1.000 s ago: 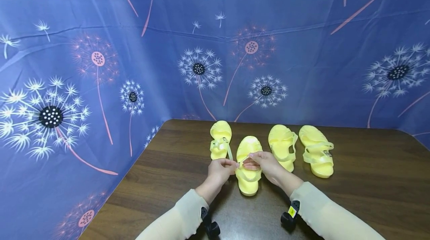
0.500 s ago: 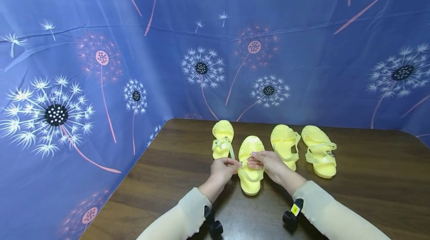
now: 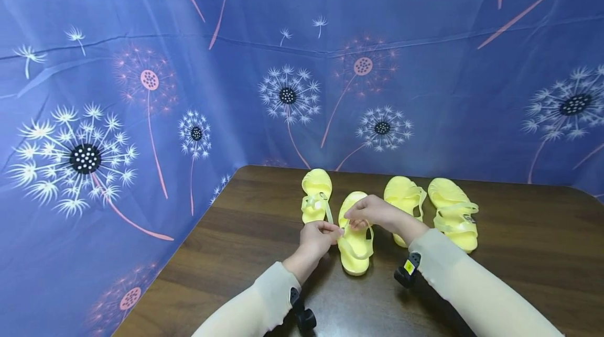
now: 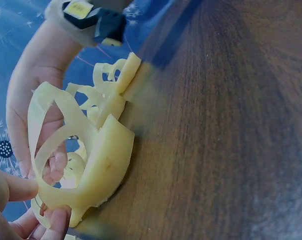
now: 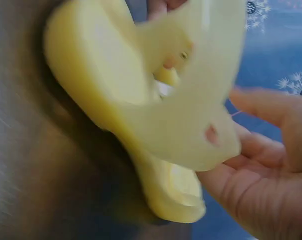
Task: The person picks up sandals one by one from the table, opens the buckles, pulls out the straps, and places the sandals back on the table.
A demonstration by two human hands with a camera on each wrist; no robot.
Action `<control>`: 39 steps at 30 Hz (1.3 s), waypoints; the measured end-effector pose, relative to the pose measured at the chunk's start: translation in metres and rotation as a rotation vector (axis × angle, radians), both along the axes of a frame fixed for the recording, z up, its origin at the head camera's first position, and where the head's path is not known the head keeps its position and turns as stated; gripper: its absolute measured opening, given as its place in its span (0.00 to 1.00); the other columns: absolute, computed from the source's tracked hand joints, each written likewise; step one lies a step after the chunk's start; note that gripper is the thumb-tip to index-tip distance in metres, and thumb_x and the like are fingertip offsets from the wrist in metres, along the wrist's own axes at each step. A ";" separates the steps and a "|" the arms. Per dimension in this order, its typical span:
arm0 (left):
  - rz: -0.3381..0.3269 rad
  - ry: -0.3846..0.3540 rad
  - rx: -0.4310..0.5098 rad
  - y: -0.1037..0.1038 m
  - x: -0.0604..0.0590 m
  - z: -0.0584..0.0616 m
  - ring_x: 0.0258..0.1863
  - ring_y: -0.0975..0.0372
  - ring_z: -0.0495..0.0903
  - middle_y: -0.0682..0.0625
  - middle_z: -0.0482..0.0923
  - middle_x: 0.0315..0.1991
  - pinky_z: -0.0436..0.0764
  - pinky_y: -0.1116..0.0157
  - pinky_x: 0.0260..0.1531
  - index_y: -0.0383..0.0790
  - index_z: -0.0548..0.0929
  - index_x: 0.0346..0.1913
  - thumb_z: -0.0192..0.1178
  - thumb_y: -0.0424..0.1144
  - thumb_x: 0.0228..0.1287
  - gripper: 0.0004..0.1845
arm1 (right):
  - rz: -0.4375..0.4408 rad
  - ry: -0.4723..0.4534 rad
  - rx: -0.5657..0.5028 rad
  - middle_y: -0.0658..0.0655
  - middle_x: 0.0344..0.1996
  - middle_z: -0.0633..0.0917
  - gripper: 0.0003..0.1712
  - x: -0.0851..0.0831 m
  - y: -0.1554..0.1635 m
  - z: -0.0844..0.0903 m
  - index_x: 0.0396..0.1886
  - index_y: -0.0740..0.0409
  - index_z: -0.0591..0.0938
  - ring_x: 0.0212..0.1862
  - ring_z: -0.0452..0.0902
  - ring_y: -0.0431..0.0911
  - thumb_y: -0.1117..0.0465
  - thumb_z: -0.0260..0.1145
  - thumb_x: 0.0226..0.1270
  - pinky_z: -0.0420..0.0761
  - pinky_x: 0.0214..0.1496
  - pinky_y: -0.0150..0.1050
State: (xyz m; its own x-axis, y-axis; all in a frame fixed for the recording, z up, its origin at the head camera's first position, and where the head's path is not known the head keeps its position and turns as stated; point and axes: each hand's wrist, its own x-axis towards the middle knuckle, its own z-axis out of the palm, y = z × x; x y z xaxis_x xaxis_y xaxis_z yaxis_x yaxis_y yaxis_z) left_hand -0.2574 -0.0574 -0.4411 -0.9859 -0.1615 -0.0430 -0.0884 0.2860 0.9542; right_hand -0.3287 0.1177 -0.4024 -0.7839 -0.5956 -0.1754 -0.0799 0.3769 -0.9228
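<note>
A pale yellow sandal [image 3: 355,263] lies on the table, toe end away from me, its translucent straps standing up in a loop. My left hand [image 3: 318,240] pinches a strap [image 4: 40,212] at its left side between thumb and fingers. Over the sandal's middle is my right hand [image 3: 373,212]; in the right wrist view its thumb and bent fingers are around the free end of a wide side strap [image 5: 185,132], which has a small hole and partly hides the fingers. No strap shows pinched between them.
Another yellow sandal [image 3: 317,182] stands behind my left hand. On the right are two more, one sandal [image 3: 398,188] partly behind my right forearm and one sandal [image 3: 455,211] farther right. A dandelion-print blue cloth [image 3: 424,90] hangs behind the brown wooden table [image 3: 226,232].
My right hand has shifted up and left over the sandal and turned, and the right strap loop shows more. The left hand keeps its pinch. The whole view has drifted slightly.
</note>
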 end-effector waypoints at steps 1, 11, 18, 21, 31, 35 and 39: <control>0.000 -0.004 0.005 0.000 0.000 0.000 0.21 0.67 0.78 0.52 0.81 0.21 0.73 0.72 0.19 0.37 0.87 0.30 0.70 0.36 0.56 0.05 | 0.040 0.021 0.039 0.55 0.29 0.85 0.14 -0.002 0.000 0.003 0.42 0.75 0.82 0.32 0.81 0.42 0.64 0.61 0.68 0.83 0.39 0.37; -0.031 0.032 -0.015 0.001 0.002 0.001 0.23 0.64 0.83 0.49 0.85 0.24 0.77 0.73 0.24 0.35 0.87 0.31 0.69 0.34 0.57 0.05 | 0.141 0.097 0.246 0.54 0.21 0.84 0.09 -0.002 -0.005 0.010 0.31 0.70 0.86 0.26 0.78 0.42 0.65 0.67 0.64 0.84 0.35 0.41; -0.029 0.048 -0.023 -0.001 0.003 0.001 0.23 0.65 0.82 0.49 0.84 0.24 0.76 0.72 0.24 0.35 0.87 0.32 0.70 0.36 0.56 0.06 | 0.119 0.075 0.146 0.52 0.21 0.83 0.11 0.001 -0.001 0.003 0.34 0.71 0.85 0.26 0.78 0.41 0.65 0.64 0.67 0.84 0.36 0.40; -0.028 0.058 -0.027 0.000 0.004 0.002 0.24 0.63 0.84 0.49 0.84 0.24 0.77 0.72 0.24 0.35 0.87 0.33 0.70 0.36 0.57 0.07 | 0.105 0.089 0.104 0.52 0.21 0.84 0.11 -0.001 0.002 -0.001 0.35 0.71 0.85 0.27 0.78 0.41 0.64 0.63 0.68 0.84 0.36 0.40; -0.002 0.043 -0.005 0.003 0.003 -0.002 0.25 0.60 0.84 0.49 0.82 0.24 0.77 0.72 0.23 0.36 0.86 0.33 0.69 0.36 0.58 0.06 | 0.046 0.106 0.079 0.50 0.18 0.82 0.13 0.001 0.005 -0.003 0.33 0.71 0.85 0.26 0.77 0.40 0.61 0.64 0.68 0.83 0.35 0.41; 0.021 0.027 0.007 0.006 0.004 -0.002 0.24 0.61 0.83 0.50 0.81 0.24 0.77 0.71 0.24 0.37 0.86 0.32 0.69 0.35 0.57 0.05 | 0.022 0.087 0.057 0.50 0.19 0.82 0.14 0.004 0.007 -0.010 0.34 0.70 0.85 0.26 0.78 0.40 0.60 0.65 0.68 0.81 0.34 0.38; 0.044 0.028 -0.008 0.008 0.006 0.000 0.23 0.64 0.81 0.50 0.81 0.24 0.77 0.71 0.24 0.38 0.86 0.32 0.69 0.36 0.57 0.04 | -0.015 0.063 0.045 0.50 0.22 0.83 0.13 0.006 0.007 -0.014 0.36 0.69 0.85 0.27 0.79 0.41 0.61 0.64 0.68 0.82 0.34 0.36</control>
State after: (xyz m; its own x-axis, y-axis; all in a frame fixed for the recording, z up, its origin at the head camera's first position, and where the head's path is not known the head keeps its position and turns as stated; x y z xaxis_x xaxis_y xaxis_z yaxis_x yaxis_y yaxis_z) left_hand -0.2514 -0.0497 -0.4412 -0.9787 -0.2050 -0.0143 -0.0748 0.2904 0.9540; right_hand -0.3230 0.1251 -0.4163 -0.8032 -0.5761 -0.1519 -0.1310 0.4194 -0.8983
